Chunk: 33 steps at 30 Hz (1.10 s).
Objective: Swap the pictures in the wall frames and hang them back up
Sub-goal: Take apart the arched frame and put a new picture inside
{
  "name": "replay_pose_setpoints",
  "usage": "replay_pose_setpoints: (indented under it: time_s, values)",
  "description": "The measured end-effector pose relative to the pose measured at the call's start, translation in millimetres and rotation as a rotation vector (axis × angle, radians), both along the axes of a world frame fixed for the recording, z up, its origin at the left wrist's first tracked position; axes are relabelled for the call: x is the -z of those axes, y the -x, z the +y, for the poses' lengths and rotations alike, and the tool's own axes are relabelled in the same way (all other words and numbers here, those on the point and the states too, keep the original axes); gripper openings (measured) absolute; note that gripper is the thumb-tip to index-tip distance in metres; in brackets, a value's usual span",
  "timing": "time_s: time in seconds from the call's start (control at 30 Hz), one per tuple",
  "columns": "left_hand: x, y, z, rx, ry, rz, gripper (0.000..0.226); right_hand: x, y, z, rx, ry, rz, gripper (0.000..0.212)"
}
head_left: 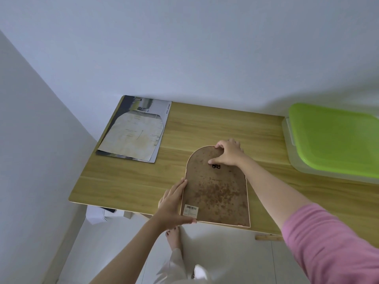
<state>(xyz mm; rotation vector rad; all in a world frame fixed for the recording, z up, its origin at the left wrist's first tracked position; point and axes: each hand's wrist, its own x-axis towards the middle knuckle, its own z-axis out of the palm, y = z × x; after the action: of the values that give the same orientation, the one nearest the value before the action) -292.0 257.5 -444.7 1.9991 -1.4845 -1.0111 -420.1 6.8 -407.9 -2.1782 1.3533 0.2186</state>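
Note:
An arched picture frame [217, 191] lies face down near the front edge of the wooden table [127, 181]. Its brown spotted backing board faces up, with a black hanger [216, 166] near the top and a barcode sticker [191, 210] at the lower left. My left hand [172, 203] holds the frame's lower left edge, fingers flat along its side and thumb along the bottom corner. My right hand [227, 152] grips the frame's arched top, thumb pressing on the backing just above the hanger. An arch-shaped picture [133, 138] rests on a magazine [164, 119] at the table's far left.
A clear storage box with a green lid [334, 140] stands at the table's right end. White walls close in behind and on the left. Below the table's front edge are the white floor, my bare foot [173, 238] and some items under the table [100, 214].

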Motion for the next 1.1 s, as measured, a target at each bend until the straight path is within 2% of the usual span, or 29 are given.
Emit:
replay_pose_setpoints:
  time_s: [0.2,0.4,0.73,0.9,0.97,1.1]
  values:
    - [0.7,0.1,0.4,-0.011,-0.017,0.019,0.122,-8.3,-12.6,-14.6,-0.017,-0.115,0.044,0.08]
    - [-2.4,1.2,1.3,-0.001,0.006,0.009,0.124,-15.8,-3.3,-16.8,-0.02,-0.204,-0.089,0.07]
    - [-3.0,10.5,5.0,-0.042,0.098,0.01,0.113,-17.3,20.4,-3.1,0.01,-0.157,-0.324,0.059]
    - [-2.2,12.1,4.1,-0.037,0.138,0.029,0.11,-8.7,48.3,32.8,0.206,0.077,-0.5,0.071]
    - [-1.0,12.9,2.4,-0.03,0.139,0.042,0.109,0.8,68.2,59.3,0.332,0.172,-0.512,0.076]
    - [1.0,14.4,2.7,-0.031,0.132,0.049,0.11,23.6,112.5,127.1,0.551,0.203,-0.515,0.072]
